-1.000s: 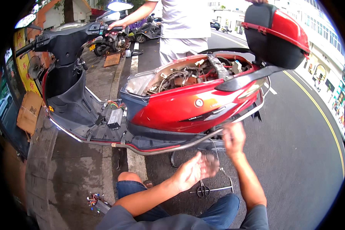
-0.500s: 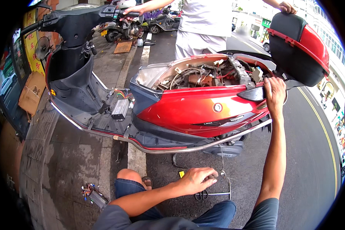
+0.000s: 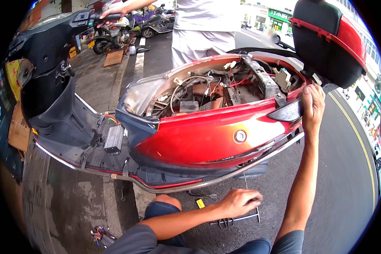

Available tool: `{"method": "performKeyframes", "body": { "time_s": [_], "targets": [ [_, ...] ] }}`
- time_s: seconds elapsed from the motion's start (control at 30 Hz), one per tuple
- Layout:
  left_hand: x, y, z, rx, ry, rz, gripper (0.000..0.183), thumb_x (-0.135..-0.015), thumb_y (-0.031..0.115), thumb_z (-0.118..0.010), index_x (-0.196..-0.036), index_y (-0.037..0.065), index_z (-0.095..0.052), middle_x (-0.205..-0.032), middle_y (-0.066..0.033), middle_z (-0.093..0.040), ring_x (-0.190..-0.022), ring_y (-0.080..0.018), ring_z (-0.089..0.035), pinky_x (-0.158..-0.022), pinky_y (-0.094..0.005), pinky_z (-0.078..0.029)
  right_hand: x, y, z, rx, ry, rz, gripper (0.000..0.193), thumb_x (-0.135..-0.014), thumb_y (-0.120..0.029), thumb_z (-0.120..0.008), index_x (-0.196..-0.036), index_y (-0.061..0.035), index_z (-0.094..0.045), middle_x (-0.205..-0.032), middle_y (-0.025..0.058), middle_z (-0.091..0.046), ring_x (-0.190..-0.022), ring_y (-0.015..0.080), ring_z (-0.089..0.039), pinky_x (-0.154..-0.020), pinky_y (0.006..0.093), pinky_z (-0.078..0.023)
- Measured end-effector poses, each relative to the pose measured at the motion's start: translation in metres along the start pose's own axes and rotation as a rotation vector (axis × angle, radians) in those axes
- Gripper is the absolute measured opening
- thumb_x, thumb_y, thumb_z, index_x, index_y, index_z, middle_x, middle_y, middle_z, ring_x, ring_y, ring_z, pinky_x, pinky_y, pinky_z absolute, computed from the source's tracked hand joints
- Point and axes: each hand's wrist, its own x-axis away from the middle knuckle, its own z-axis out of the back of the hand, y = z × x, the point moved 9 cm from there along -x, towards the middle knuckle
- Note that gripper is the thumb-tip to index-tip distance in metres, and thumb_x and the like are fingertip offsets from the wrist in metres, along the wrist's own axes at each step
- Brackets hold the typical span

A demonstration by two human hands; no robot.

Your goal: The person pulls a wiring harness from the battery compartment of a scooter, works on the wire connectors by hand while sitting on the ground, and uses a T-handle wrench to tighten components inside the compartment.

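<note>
A red electric scooter (image 3: 190,146) stands across the view, its seat area uncovered and a tangle of wires (image 3: 211,82) showing inside. At its rear, my right hand (image 3: 312,108) is closed round the black grab rail (image 3: 287,113), below the red and black top box (image 3: 326,51). My left hand (image 3: 240,202) hovers apart from the scooter's side, fingers curled; whether anything is in them I cannot make out. Beneath that hand, black-handled scissors (image 3: 226,223) and a T-handle wrench (image 3: 258,213) lie on the asphalt. A silver finned controller box (image 3: 114,139) rests on the footboard.
Across the scooter stands a person in white (image 3: 205,25), one hand (image 3: 110,13) on the handlebar grip. A second box with coloured wires (image 3: 103,237) lies on the pavement at lower left. A small yellow object (image 3: 200,203) is on the asphalt. Parked scooters (image 3: 154,27) stand farther back.
My view has moved closer to the scooter, which appears larger and farther left. My left hand has shifted right and remains curled. My right hand keeps its hold on the grab rail.
</note>
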Motion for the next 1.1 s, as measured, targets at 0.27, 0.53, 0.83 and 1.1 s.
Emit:
{"method": "performKeyframes", "body": {
  "time_s": [0.27,0.53,0.83,1.1],
  "targets": [
    [-0.008,0.065,0.061,0.358,-0.108,-0.224,0.017,-0.09,0.005,-0.064,-0.105,-0.001,-0.063,-0.092,-0.0139,-0.067,-0.084,-0.0284,-0.067,-0.073,-0.0376,-0.052,-0.006,-0.005,-0.009,-0.08,0.01,-0.117,0.033,-0.099,-0.022,-0.054,-0.078,0.0033,-0.05,-0.076,0.0102,-0.046,-0.079,0.023,-0.045,-0.083,0.0335,-0.037],
    [-0.065,0.119,0.319,-0.506,-0.001,-0.433,0.013,-0.084,0.014,-0.067,-0.092,0.004,-0.07,-0.082,-0.0096,-0.07,-0.071,-0.0237,-0.068,-0.064,-0.0353,-0.054,-0.003,-0.005,0.0,0.042,0.068,-0.155,0.035,-0.099,-0.023,-0.05,-0.073,0.0012,-0.048,-0.073,0.0076,-0.047,-0.081,0.0199,-0.046,-0.103,0.0379,-0.033],
    [-0.19,-0.061,0.395,-1.087,-0.266,-0.223,0.044,-0.08,0.015,-0.07,-0.122,0.01,-0.058,-0.11,-0.0111,-0.06,-0.104,-0.0327,-0.062,-0.087,-0.0433,-0.053,-0.012,-0.002,-0.011,0.056,-0.068,-0.24,0.035,-0.098,-0.021,-0.047,-0.069,-0.0007,-0.05,-0.07,0.0065,-0.048,-0.077,0.0203,-0.049,-0.112,0.0433,-0.027],
    [-0.195,-0.091,0.375,-1.233,-0.349,-0.408,0.037,-0.079,0.015,-0.07,-0.115,0.012,-0.063,-0.097,-0.0102,-0.056,-0.094,-0.0299,-0.061,-0.079,-0.0444,-0.052,-0.012,-0.003,-0.012,0.062,-0.061,-0.318,0.037,-0.1,-0.022,-0.047,-0.07,-0.0004,-0.049,-0.068,0.0056,-0.048,-0.075,0.0161,-0.049,-0.114,0.0429,-0.027]
  ]
}}
